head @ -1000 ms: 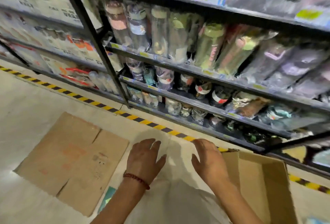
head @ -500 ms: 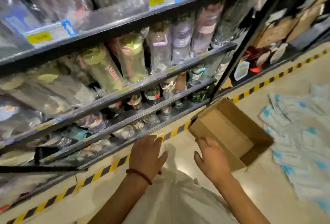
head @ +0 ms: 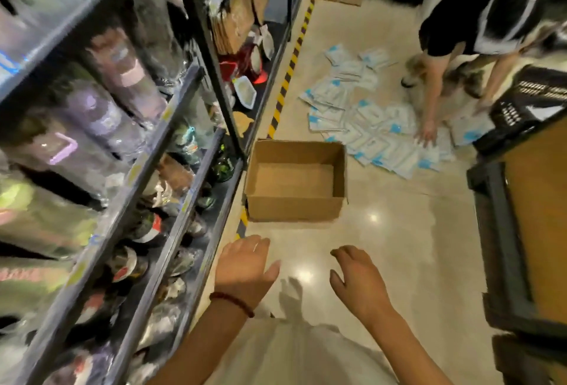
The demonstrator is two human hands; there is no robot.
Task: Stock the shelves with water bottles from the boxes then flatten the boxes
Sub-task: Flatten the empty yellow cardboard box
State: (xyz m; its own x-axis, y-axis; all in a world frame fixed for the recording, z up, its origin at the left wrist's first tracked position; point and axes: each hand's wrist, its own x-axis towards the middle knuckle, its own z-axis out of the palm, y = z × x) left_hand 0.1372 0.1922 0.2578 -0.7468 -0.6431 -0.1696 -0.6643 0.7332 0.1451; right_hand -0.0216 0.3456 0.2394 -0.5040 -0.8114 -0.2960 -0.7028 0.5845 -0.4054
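Open-topped box (head: 295,182) upright, long axis crosswise, both hands empty

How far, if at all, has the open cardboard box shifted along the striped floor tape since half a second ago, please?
Cannot tell. The camera swung, but the box sits by the striped tape and the shelf post, as before. Neither hand touches it.

Another person (head: 454,31) crouches over scattered white-blue packets (head: 377,130).

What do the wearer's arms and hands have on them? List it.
Both forearms are bare, with no sleeves or gloves in view. The left hand has a dark red beaded bracelet around its wrist. The right hand shows no band, watch or ring.
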